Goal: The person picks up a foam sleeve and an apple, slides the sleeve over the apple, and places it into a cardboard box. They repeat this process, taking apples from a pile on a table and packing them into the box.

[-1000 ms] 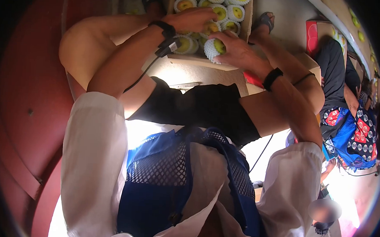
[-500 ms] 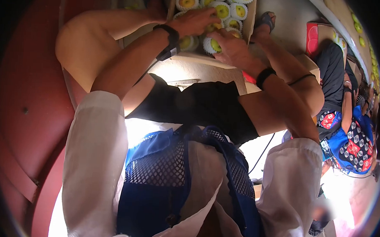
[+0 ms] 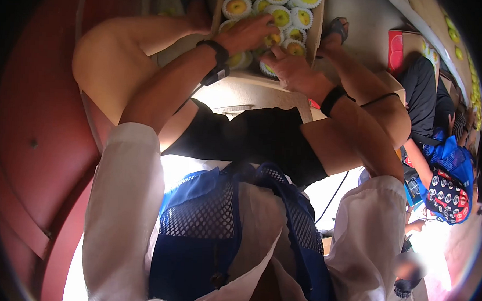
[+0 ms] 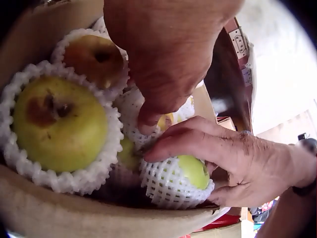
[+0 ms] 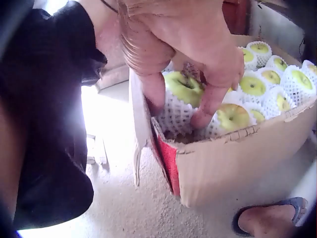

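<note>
A cardboard box holds several yellow-green apples, each in a white foam net. My right hand grips one netted apple at the box's near right corner. In the right wrist view its thumb and fingers reach down on opposite sides of that apple, which sits low between the box walls. Over the neighbouring apples is my left hand, its fingers reaching down onto the nets right beside the right fingertips. A larger-looking apple with a brown spot lies close to the left hand.
The box stands on the floor between my legs, a sandalled foot at its right. Another box with a red side is farther right, near another seated person. More apples lie along the far right edge.
The netted apple under my right hand has gone from the box's near edge down in among the others. My left hand has shifted slightly right and stays over the apples.
</note>
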The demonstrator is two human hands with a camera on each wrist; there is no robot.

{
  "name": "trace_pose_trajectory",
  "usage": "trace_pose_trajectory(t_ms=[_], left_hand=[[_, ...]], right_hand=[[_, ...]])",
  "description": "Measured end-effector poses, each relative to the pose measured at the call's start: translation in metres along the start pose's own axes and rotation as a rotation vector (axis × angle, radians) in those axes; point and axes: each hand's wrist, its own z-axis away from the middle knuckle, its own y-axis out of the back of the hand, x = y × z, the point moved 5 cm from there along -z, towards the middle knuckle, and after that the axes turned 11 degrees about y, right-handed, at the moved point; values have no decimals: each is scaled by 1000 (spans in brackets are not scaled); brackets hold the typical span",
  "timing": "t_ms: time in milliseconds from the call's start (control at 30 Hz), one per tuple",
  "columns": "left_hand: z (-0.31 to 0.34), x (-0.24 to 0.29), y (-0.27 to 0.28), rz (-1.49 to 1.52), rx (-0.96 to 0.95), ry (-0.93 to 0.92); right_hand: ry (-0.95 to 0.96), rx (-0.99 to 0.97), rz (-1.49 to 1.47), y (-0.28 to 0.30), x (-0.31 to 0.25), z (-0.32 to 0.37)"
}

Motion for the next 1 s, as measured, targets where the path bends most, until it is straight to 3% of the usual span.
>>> trace_pose_trajectory(t_ms=[500,600,733,800,967,1000], left_hand=[[8,6,-1,14,23,76],[11,8,2,12,23,93],[11,11,-1,-50,-45,118],[7,8,-8,-67,30,76],[5,38,22,-158,-135,111],[3,40,30,-167,-82,136]], right_hand=[[49,116,119,1,-1,-4],[60,130,260,-2,-3,-6],[55,186,252,-9,3,-7],[103,197,211,-1,3,-7],[-62,80,14,24,-2,-10],[-89,21,-14,34,1,-12]])
